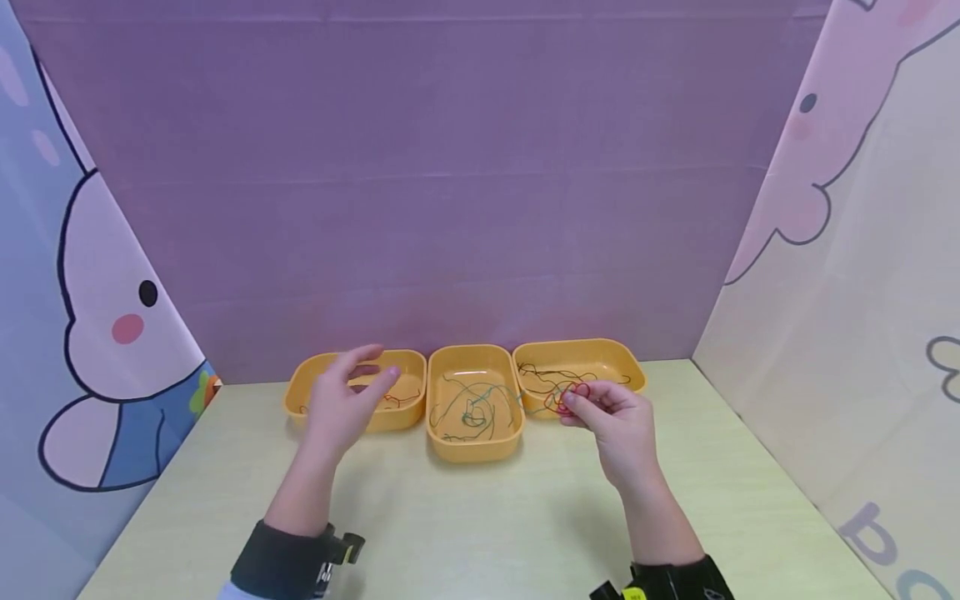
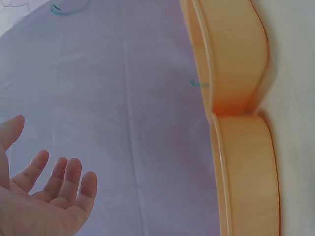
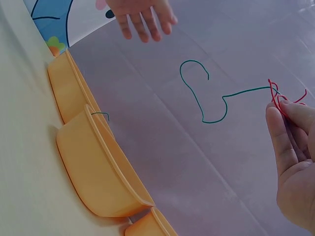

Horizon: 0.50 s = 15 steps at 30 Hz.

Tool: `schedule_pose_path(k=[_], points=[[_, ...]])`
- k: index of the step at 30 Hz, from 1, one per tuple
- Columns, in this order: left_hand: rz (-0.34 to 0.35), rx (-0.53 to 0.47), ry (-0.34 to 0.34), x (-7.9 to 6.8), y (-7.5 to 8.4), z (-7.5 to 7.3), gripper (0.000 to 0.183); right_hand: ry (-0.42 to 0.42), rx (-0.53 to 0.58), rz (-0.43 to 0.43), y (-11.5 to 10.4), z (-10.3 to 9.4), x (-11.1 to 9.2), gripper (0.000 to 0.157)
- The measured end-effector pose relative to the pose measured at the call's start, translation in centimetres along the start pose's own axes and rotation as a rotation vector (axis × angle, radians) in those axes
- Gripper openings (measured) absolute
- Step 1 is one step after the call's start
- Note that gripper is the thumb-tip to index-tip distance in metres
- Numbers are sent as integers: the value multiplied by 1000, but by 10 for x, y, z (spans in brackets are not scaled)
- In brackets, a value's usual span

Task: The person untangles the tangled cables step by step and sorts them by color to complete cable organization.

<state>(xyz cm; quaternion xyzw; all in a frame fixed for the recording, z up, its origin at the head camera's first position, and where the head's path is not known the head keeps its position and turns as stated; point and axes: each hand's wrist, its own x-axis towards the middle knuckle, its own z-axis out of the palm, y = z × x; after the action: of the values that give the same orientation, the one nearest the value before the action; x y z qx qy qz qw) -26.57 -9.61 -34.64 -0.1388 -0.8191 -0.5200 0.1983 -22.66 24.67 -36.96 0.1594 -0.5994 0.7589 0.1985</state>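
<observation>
Between thumb and fingers, my right hand (image 1: 621, 427) pinches a tangle of red string (image 3: 278, 96) in front of the right tray. A bent green string (image 3: 200, 101) trails from that tangle, stretching out sideways in the right wrist view. My left hand (image 1: 339, 410), fingers spread and loosely bent, is raised in front of the left yellow tray (image 1: 408, 419) and holds nothing. Tangled green strings (image 1: 474, 414) lie in the middle yellow tray (image 1: 476, 452). The right yellow tray (image 1: 607, 348) has dark strings (image 1: 551, 374) in it.
The three trays stand side by side at the back of the pale table (image 1: 480, 533), near a purple backdrop (image 1: 450, 183). Red strings (image 1: 401, 400) lie in the left tray, partly hidden by my left hand. Printed panels (image 1: 127, 408) flank the table.
</observation>
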Motion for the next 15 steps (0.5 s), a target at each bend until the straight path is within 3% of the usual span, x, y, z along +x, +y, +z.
schedule_pose_path(k=[8,15], points=[[56,-103,24,-28,14,7,43,-7,7,-4,1,1,2,14],[54,-134,46,-35,10,6,43,3,9,4,0,2,0,11]])
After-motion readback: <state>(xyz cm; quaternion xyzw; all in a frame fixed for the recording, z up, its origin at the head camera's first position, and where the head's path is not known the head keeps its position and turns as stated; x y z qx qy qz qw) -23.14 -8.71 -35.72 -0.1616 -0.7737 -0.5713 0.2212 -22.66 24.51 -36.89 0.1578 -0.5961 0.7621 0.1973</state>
